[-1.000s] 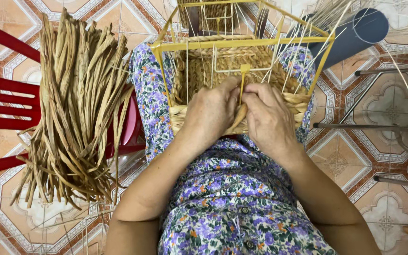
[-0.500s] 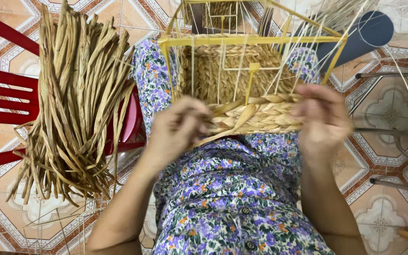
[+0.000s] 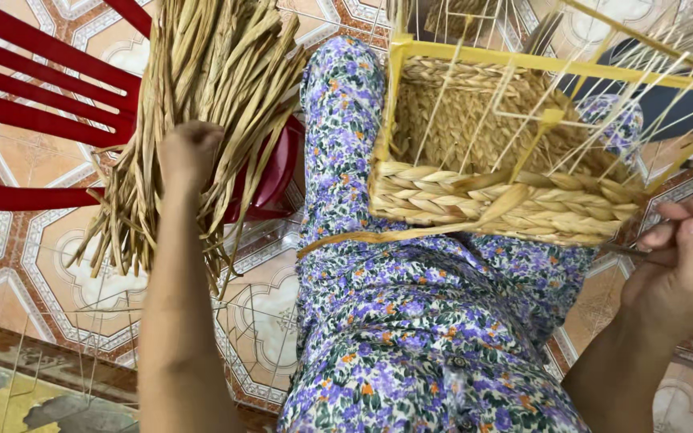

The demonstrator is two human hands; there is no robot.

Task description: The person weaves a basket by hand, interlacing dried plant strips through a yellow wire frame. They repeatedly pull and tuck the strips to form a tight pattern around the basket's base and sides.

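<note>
Reaching my left hand (image 3: 188, 154) into the dried reed bundle (image 3: 202, 104), fingers closed on one strand, I draw it cleanly while my right hand (image 3: 687, 265) pinches a thin stake beside the half-woven basket (image 3: 507, 204).

Packages: none in view.
Labels: none on anything shown.
Signs: none.
Screens: none.
</note>
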